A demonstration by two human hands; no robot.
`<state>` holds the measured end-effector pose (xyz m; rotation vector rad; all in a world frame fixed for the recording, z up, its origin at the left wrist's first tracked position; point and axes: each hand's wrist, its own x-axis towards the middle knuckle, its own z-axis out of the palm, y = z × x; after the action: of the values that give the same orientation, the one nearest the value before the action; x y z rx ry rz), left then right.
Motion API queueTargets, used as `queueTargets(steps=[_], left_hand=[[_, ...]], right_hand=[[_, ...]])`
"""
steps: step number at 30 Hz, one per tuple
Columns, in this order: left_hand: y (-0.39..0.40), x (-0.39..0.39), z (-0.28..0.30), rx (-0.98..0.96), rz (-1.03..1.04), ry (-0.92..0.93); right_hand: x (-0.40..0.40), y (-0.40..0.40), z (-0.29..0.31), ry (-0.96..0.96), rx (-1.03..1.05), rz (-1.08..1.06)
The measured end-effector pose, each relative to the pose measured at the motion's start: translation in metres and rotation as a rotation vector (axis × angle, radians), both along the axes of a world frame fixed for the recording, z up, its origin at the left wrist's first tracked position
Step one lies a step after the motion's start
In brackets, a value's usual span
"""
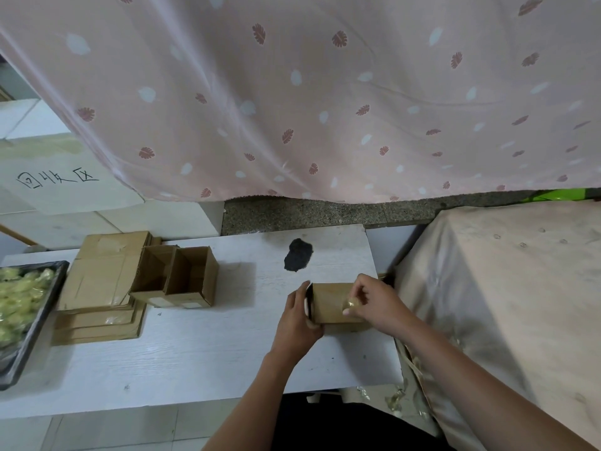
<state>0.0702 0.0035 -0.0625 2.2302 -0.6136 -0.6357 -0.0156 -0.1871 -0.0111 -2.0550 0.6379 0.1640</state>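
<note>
A small brown cardboard box (329, 302) lies on its side near the right edge of the white table (208, 353). My left hand (297, 315) grips the box's left end, thumb along its front. My right hand (379, 302) rests on the box's right end and pinches a crumpled bit of yellowish tape (350, 305) at its top. A dark edge shows at the box's left opening.
Two open cardboard boxes (177, 276) stand beside a stack of flat cartons (100, 284) at the left. A dark tray (39, 317) of yellowish pieces sits at the far left. A black stain (297, 254) marks the table. A cloth-covered surface (507, 288) stands right; a pink curtain (325, 92) hangs behind.
</note>
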Motion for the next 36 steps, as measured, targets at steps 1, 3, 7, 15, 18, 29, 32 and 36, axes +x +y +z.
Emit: queueTargets(steps=[1,3,7,15,18,29,32,36], left_hand=[[0.000,-0.002,0.000,0.010,-0.040,-0.040],[-0.005,-0.006,0.000,0.090,-0.127,-0.190],[-0.026,-0.013,-0.004,0.217,-0.362,-0.359],[-0.038,-0.017,-0.017,0.414,-0.410,-0.483],[-0.039,-0.021,-0.018,0.445,-0.424,-0.452],[-0.041,-0.014,-0.005,0.447,-0.534,-0.422],[-0.042,-0.017,-0.006,0.507,-0.569,-0.457],[-0.041,-0.024,-0.010,0.547,-0.558,-0.497]], right_hand=[[0.001,0.004,-0.002,0.003,-0.009,0.000],[0.004,0.010,-0.006,0.011,-0.023,-0.004],[0.005,0.007,-0.008,0.029,-0.058,0.024],[-0.007,-0.003,-0.011,0.066,-0.060,-0.004],[-0.011,-0.007,-0.015,0.106,-0.037,0.091],[-0.003,0.000,-0.012,0.065,-0.221,0.074],[-0.003,0.000,-0.014,0.082,-0.205,0.069],[-0.011,0.002,-0.023,0.136,-0.214,0.054]])
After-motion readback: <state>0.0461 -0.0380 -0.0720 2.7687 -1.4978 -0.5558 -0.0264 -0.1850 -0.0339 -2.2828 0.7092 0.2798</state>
